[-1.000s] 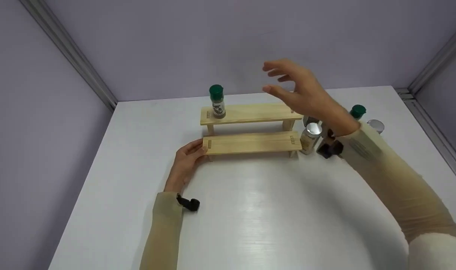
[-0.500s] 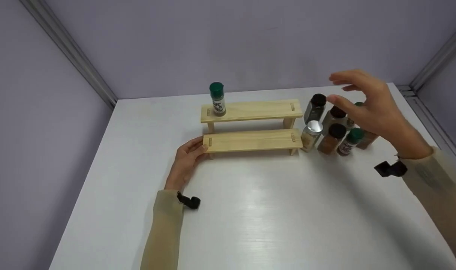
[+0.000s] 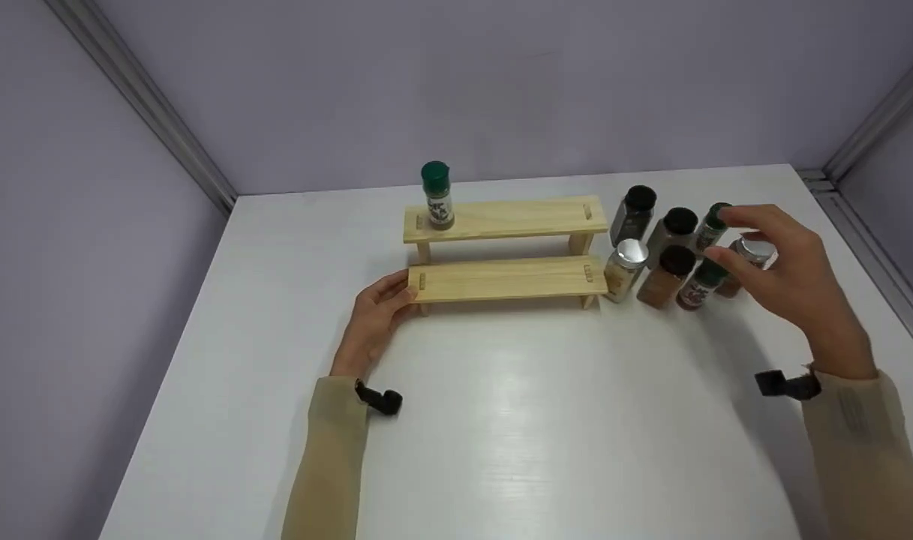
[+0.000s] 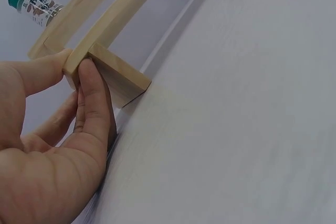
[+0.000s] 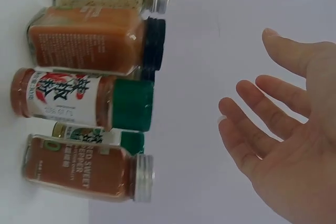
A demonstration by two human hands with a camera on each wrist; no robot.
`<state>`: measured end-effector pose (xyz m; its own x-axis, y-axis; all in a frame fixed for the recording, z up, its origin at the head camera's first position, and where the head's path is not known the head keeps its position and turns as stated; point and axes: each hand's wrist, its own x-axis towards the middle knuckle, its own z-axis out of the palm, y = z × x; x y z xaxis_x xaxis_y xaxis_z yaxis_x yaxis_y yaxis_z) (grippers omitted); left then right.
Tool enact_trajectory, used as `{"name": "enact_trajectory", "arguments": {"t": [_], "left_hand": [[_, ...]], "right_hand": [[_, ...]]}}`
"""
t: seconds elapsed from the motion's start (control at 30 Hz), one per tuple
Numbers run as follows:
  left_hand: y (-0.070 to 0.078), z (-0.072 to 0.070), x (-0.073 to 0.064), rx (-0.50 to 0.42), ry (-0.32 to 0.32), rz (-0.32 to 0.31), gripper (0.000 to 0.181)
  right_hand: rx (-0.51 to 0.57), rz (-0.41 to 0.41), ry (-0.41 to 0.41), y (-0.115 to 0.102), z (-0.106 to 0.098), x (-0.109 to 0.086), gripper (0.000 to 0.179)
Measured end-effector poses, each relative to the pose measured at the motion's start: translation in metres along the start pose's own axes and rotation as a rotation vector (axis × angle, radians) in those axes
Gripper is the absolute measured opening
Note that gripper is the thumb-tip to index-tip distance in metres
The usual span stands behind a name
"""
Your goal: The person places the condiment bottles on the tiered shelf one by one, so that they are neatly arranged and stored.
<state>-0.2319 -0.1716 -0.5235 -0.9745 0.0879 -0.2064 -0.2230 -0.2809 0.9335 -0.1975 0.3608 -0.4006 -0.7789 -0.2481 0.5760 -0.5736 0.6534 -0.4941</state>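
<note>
A two-step wooden spice rack (image 3: 509,281) stands on the white table. My left hand (image 3: 373,319) pinches the left end of its lower step; in the left wrist view the thumb (image 4: 50,72) lies on the board and fingers are beneath it. One green-capped spice bottle (image 3: 439,206) stands upright at the upper step's left end. My right hand (image 3: 794,277) hovers at the spice jars right of the rack, fingers spread and holding nothing. Nearest it are a green-capped bottle of red powder (image 5: 68,98) and a silver-lidded red sweet pepper jar (image 5: 79,166); in the right wrist view a gap separates them from the fingers.
Beside the rack's right end stand a silver-lidded jar (image 3: 625,271), black-lidded jars (image 3: 662,281) and another green-capped bottle (image 3: 709,229), close together. The white table (image 3: 501,420) extends in front. A grey wall (image 3: 501,90) rises behind it.
My right hand has moved right, away from above the rack, and come down toward the jars. My left hand has stayed on the rack's lower step.
</note>
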Motion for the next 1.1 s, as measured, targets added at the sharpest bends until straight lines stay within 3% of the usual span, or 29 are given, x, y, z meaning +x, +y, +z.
{"name": "enact_trajectory", "arguments": {"t": [0.27, 0.47, 0.7, 1.1], "left_hand": [[0.001, -0.004, 0.0, 0.013, 0.002, -0.007, 0.05], [0.002, -0.004, 0.001, 0.009, -0.005, 0.009, 0.05], [0.001, -0.003, -0.002, 0.025, -0.018, -0.003, 0.05], [-0.001, -0.003, 0.0, 0.03, -0.018, 0.013, 0.05]], "right_hand": [[-0.019, 0.114, -0.014, 0.018, 0.005, -0.018, 0.052], [-0.069, 0.226, -0.12, 0.025, 0.007, -0.019, 0.044], [-0.057, 0.329, -0.252, 0.038, 0.012, -0.026, 0.048], [-0.057, 0.339, -0.277, 0.041, 0.01, -0.024, 0.046]]}}
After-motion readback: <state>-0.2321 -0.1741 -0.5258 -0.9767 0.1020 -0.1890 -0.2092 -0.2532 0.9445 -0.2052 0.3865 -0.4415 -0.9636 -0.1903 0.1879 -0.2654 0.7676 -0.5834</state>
